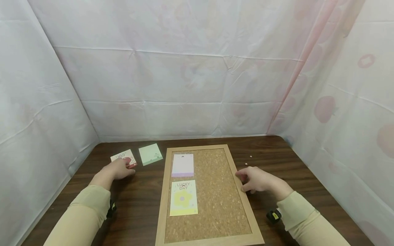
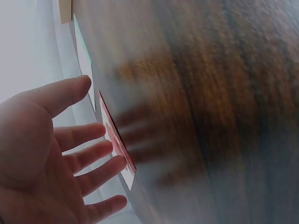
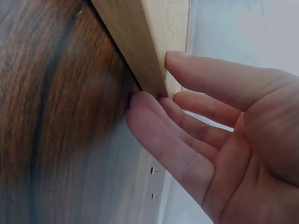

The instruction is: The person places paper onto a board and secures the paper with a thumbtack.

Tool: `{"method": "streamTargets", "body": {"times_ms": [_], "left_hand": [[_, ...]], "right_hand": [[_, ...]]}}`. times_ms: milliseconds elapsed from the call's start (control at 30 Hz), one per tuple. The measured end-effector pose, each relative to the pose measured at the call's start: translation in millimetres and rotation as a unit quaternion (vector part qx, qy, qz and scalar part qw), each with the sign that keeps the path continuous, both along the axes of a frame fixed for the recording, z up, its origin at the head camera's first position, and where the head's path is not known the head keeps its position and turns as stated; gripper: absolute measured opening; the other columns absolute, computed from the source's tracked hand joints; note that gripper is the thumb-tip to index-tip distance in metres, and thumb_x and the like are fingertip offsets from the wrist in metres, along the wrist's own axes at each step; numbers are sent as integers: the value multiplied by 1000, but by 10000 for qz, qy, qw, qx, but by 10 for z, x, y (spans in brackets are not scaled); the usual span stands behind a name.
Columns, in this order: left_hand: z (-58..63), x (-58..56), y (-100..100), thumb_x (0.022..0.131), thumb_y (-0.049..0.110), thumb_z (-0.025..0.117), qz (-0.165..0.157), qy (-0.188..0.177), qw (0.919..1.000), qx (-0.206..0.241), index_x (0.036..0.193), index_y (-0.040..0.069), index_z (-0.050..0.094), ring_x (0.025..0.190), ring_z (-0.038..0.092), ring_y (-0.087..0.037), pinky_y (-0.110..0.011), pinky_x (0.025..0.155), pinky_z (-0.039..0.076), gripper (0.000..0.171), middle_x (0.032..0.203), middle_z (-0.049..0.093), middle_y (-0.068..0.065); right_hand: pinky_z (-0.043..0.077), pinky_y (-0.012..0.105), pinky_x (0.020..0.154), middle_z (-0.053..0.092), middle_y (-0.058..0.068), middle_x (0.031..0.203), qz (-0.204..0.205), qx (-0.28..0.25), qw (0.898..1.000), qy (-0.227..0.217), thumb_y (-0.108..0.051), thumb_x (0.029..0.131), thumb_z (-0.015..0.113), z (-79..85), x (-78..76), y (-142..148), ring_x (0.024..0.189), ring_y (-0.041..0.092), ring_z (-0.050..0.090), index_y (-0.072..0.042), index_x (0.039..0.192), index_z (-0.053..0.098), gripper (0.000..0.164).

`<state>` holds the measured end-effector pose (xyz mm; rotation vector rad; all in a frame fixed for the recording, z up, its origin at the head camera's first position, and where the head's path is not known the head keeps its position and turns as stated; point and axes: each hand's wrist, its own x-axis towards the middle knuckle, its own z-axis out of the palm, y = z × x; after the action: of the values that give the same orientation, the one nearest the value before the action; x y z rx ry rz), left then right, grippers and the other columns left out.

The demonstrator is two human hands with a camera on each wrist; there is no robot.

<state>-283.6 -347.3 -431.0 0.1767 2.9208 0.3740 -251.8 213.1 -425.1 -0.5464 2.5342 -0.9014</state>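
My left hand, fingers extended, touches a white card with a red pattern at the table's back left. In the left wrist view the left hand's fingertips meet this red-patterned card's face. A pale green card lies to its right. With its fingers and thumb my right hand grips the right edge of a wood-framed corkboard. On the board a lilac-edged white card sits above a yellow "LUCKY DAY" flower card, each with a pin near its top.
Two small pins lie on the dark wood table beyond the right hand; in the right wrist view the pins have their points sticking out. A pale printed curtain surrounds the table's back and sides.
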Motion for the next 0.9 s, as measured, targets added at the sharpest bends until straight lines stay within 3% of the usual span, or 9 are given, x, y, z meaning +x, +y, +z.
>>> {"method": "streamTargets", "body": {"times_ms": [100,333,667,900], "left_hand": [[-7,21,9,94,33,67,-20,-53,10000,-12,98,-1,68,77,52,-26,-48,76,45,35,84,58,-9],[47,71,18,95,31,67,-275,-108,9996,26,114,-10,69,98,63,-35,-57,91,48,45,109,68,-24],[90,248,59,96,30,67,-511,-231,9983,146,108,-2,75,83,59,-21,-48,81,51,35,94,71,-8],[123,377,141,95,29,68,-504,-337,9979,228,103,4,77,78,55,-18,-42,74,49,28,85,67,-1]], "right_hand": [[58,40,59,61,11,103,0,-43,10000,-22,2,83,79,-2,-1,1,79,21,64,6,138,57,59],[58,40,59,62,10,102,-3,-49,10000,-35,2,83,79,-2,0,12,78,21,64,6,138,57,60],[58,39,59,63,9,103,-19,-97,9999,-50,2,82,79,-9,-6,14,81,21,64,6,138,57,60],[58,37,60,62,8,102,6,-50,10000,-49,1,84,78,-25,-18,15,82,20,65,5,139,57,59]]}}
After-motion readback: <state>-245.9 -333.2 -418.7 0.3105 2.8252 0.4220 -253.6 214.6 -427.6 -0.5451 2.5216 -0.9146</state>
